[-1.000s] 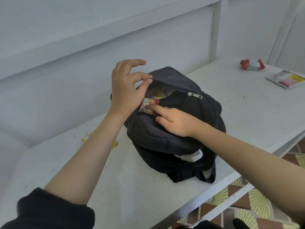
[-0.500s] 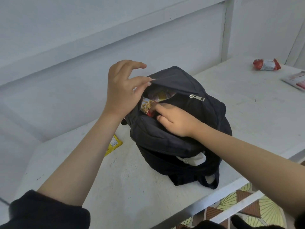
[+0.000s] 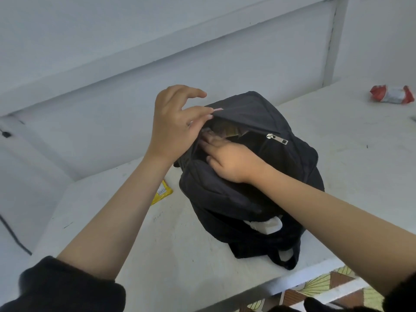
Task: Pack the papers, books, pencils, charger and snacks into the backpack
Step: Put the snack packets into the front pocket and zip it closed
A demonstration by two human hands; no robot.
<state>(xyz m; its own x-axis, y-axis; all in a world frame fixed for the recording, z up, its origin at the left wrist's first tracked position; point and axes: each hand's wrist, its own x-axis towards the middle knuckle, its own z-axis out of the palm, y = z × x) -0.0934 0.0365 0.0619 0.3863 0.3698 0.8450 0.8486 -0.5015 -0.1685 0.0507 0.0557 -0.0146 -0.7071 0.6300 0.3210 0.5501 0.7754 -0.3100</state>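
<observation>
**Step in hand.** Snacks are being stowed in the front pocket of the backpack (image 3: 258, 176), which stands on the tabletop (image 3: 180, 244) near its front edge.

- The pocket mouth is held up by the left hand (image 3: 175, 127). The flap edge is pinched between thumb and forefinger, and the other fingers are spread above it.
- The right hand (image 3: 229, 161) is laid flat, fingers straight and close together, and pushed into the opening. The fingertips are hidden inside, so it cannot be told whether anything is caught under them.
- Yellowish wrappers (image 3: 227, 131) are seen in the pocket beyond the fingers.
- The zip pull (image 3: 276, 139) sits at the right end of the opening, and the zip is undone.

**Progress (judged).** The task is well along but not done.

- A red-and-white snack packet (image 3: 391, 97) lies at the far right of the tabletop, well apart from the backpack.
- A yellow packet (image 3: 161, 194) lies just beside the backpack's left side, partly hidden by the left forearm.
- A white block (image 3: 265, 226), possibly the charger, shows low on the backpack near the straps. Its identity is not confirmed.

**Next move (judged).** The right hand is to be drawn out without dragging the wrappers along, with the flap held up meanwhile. The yellow packet is the nearer one to fetch. The red-and-white one calls for a long reach to the right.

**Writing.** None can be read. A white label panel with fine print is noted on the yellow packet, but it is too small to make out. No brand is made out on the backpack, the zip pull or the red-and-white snack packet.
</observation>
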